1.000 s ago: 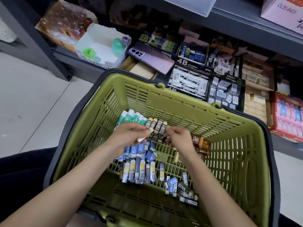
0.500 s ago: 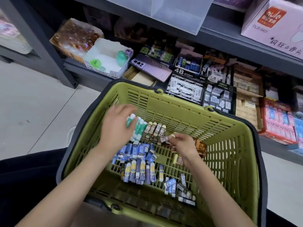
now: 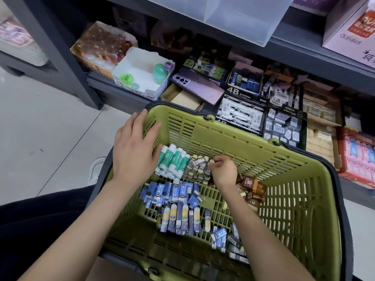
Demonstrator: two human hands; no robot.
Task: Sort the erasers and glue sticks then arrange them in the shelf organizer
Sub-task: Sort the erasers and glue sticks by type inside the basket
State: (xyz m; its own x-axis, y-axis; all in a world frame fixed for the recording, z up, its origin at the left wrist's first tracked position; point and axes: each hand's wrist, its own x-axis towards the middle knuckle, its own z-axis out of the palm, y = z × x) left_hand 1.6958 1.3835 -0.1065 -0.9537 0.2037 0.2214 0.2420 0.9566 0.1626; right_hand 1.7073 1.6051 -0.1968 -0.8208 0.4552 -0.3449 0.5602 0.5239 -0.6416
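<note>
Head view. A green basket [image 3: 223, 136] is shown before a stocked shelf [image 3: 304, 44]. Green-and-white glue sticks [image 3: 173, 160] are laid in a row at the far left of its floor, with grey erasers [image 3: 197, 170] just beside them. Blue erasers [image 3: 172, 192], yellow-and-purple erasers [image 3: 180, 219] and brown erasers [image 3: 253, 189] are grouped nearer. The left hand [image 3: 135, 147] is held flat, fingers straight, over the basket's left corner beside the glue sticks. One of the grey erasers is pinched by the curled fingers of the right hand [image 3: 223, 171].
</note>
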